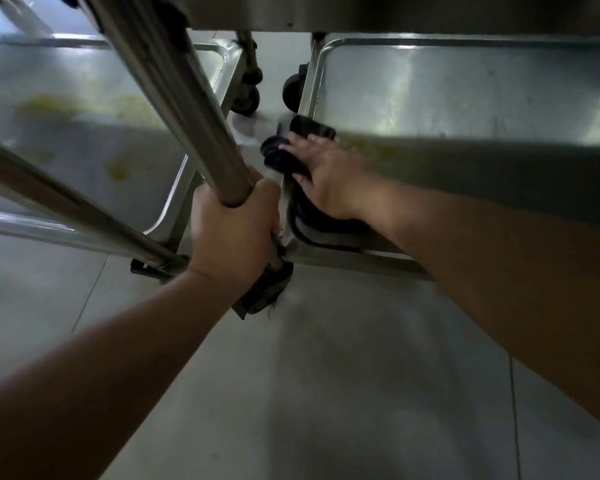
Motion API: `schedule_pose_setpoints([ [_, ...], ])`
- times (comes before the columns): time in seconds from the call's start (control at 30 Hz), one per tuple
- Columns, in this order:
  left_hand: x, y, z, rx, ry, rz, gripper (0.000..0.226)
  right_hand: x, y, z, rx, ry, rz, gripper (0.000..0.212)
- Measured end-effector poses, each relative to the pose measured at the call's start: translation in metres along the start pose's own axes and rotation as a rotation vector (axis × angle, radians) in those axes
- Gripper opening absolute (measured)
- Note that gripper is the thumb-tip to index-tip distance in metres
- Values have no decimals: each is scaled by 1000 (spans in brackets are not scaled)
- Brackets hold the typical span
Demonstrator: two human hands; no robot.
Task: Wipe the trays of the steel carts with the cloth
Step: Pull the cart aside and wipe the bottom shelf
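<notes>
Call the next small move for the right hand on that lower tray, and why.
Probably sweep the cloth rightward along the right tray. The right hand presses it at the tray's near-left corner, yellowish residue smears just right of it, and the left hand grips the cart post, apparently steadying.

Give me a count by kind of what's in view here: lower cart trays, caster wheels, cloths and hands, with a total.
Lower steel trays: 2, the left tray with yellow stains and the right tray
Caster wheels: 2, wheel and wheel
Dark cloth: 1
Hands: 2, left hand gripping a cart post, right hand pressing the cloth
Total: 7
</notes>
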State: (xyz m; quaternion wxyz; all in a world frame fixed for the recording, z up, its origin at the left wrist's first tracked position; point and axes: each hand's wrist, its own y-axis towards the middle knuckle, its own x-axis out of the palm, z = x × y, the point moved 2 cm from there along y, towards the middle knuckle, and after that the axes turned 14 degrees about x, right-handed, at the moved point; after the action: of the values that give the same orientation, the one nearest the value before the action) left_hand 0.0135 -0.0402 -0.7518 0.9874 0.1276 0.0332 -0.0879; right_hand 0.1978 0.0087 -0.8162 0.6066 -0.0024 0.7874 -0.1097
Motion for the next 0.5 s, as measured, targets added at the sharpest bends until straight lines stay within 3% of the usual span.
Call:
schedule_pose_setpoints([
  [0.27, 0, 0, -5, 51, 22, -23, 21, -43, 98, 35, 335, 12, -34, 57],
  [0.4, 1, 0, -10, 88, 36, -22, 27, -29, 57, 21, 271, 125, 81, 44],
  [0.5, 0, 1, -13, 110, 23, -7, 25, -8, -8, 20, 87, 164, 1, 64],
])
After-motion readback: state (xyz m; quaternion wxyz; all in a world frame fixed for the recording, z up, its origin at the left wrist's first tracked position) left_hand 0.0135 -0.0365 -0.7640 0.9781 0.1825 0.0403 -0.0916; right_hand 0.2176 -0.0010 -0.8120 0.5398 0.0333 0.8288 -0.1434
